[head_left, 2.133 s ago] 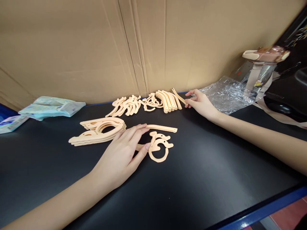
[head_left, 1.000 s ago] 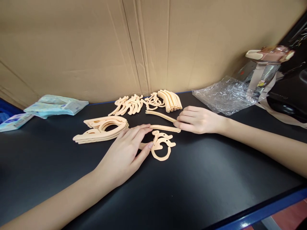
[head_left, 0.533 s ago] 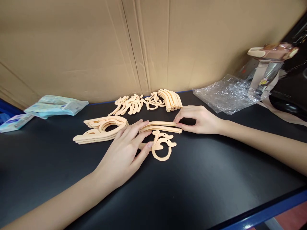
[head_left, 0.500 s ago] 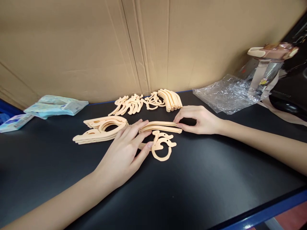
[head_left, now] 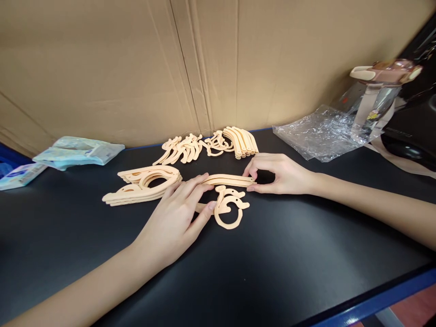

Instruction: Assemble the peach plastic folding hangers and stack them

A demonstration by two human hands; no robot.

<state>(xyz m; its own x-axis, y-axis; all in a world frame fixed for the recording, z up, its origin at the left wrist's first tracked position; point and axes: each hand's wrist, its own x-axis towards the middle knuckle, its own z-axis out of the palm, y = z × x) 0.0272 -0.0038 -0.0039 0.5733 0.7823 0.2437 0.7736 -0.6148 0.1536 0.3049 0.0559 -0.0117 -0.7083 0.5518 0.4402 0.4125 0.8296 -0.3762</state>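
- Evidently the step in hand is the matching of two curved strips (head_left: 228, 179), which lie one against the other, nearly parallel, near the middle of the table (head_left: 255, 272).
- The right hand (head_left: 281, 175) has its grip pinched on the strips' right ends, thumb nearest the table's near edge, fingertips on the far side.
- The left hand (head_left: 173, 211) lies palm down with fingers extended over the strips' left ends; whether its grip closes on anything beneath cannot be told.
- As a judgement, the next move calls for a light pinch to even up the right ends while the left hand steadies the others.
- The strips look like smooth, matte, peach-coloured plastic, slim and gently bowed, with small holes near the right ends.
- Hooked pieces (head_left: 228, 225), just nearer the table's near edge, have round-ended curls and an open ring shape; the left thumb touches them.
- Left of that hand, flat wing-like pieces (head_left: 136, 197) are stacked around a rounded opening.
- Toward the table's far edge, small curved parts (head_left: 186, 147) sit in a jumbled row beside a bundle of strips (head_left: 240, 141), before ribbed brown cardboard (head_left: 136, 68).
- Toward the far right corner lies a crinkled, glossy clear bag (head_left: 316, 131).
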